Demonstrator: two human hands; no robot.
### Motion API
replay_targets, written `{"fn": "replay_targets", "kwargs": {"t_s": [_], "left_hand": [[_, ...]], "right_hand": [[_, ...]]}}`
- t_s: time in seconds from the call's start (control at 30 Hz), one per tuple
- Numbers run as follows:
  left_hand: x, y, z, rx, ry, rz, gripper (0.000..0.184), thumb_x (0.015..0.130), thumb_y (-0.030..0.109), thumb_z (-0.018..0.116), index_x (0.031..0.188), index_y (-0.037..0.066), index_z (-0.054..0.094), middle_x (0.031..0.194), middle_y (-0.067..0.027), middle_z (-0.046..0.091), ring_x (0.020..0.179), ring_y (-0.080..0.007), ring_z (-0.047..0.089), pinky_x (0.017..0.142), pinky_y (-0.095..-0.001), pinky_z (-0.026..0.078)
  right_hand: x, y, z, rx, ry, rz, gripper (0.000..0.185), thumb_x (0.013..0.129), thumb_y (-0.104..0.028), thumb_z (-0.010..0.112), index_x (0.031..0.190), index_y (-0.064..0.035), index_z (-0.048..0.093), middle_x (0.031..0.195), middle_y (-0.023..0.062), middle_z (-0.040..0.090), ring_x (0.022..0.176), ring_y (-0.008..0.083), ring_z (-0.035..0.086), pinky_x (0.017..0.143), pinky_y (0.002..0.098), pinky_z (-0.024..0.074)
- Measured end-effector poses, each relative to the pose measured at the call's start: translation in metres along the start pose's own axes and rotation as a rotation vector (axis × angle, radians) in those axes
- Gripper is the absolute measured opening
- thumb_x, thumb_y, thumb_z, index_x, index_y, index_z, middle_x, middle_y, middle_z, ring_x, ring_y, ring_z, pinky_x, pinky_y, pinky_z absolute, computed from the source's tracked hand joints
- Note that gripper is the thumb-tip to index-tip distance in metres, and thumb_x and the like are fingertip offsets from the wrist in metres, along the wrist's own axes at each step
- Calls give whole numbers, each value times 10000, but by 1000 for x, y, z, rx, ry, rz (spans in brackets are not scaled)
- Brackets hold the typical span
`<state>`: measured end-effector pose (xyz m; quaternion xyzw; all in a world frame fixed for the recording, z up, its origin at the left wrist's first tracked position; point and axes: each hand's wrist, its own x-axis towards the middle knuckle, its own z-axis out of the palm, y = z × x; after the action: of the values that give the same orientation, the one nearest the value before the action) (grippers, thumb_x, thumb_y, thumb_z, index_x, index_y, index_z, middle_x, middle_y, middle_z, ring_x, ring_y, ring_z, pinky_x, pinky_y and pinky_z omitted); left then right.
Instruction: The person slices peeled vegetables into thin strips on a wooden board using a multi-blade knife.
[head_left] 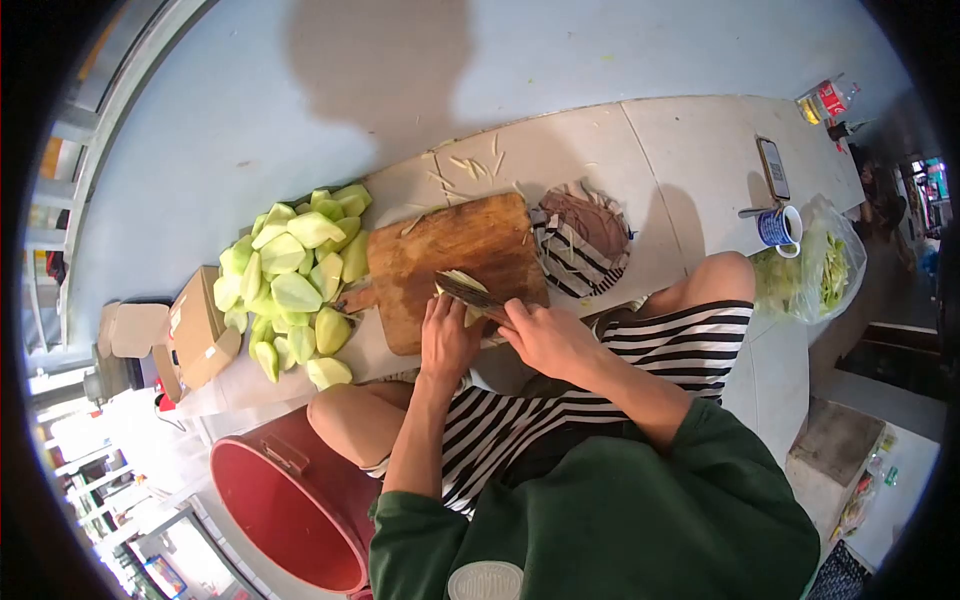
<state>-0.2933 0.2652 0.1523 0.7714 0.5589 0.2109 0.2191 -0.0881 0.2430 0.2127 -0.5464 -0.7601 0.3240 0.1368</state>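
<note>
My right hand (543,338) is wrapped round the handle of a dark-bladed knife (468,292), whose blade lies over a pale green fruit piece (473,316). My left hand (449,333) presses that piece on the wooden cutting board (425,255), fingers bent beside the blade. The board rests on the tiled ledge, its handle pointing left. Left of it is a heap of peeled, pale green fruit pieces (297,290); their exact kind is unclear. Thin pale strips (475,166) lie scattered beyond the board, near the wall.
A crumpled striped cloth (585,240) lies right of the board. Farther right are a phone (772,168), a blue-and-white mug (776,227), a plastic bag of greens (828,262) and a bottle (828,101). A cardboard box (200,328) and a red bin (285,500) stand at left.
</note>
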Motion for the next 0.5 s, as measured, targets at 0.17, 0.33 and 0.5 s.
{"fn": "replay_targets", "kwargs": {"t_s": [0.17,0.33,0.5], "left_hand": [[3,0,-1,63,-47,62,440,748,96,800,1157,-2,672,1168,-195,647,1060,-401,590,936,-475,510],[5,-1,1,57,-63,50,451,755,111,796,1169,-15,666,1176,-200,637,1069,-406,586,956,-473,502],[7,2,0,65,-108,14,462,761,124,793,1180,-22,663,1179,-209,632,1082,-417,583,990,-473,492]], "right_hand": [[12,-8,-12,-154,-59,-27,313,998,-291,633,1028,-6,507,657,205,660,612,414,684,523,500,535],[17,-5,-17,-189,-82,-36,317,989,-296,642,1024,-9,512,644,194,658,596,409,684,510,490,534],[31,11,-5,-185,-100,-55,316,984,-296,648,1026,-16,508,645,192,659,596,409,684,506,494,533]]}}
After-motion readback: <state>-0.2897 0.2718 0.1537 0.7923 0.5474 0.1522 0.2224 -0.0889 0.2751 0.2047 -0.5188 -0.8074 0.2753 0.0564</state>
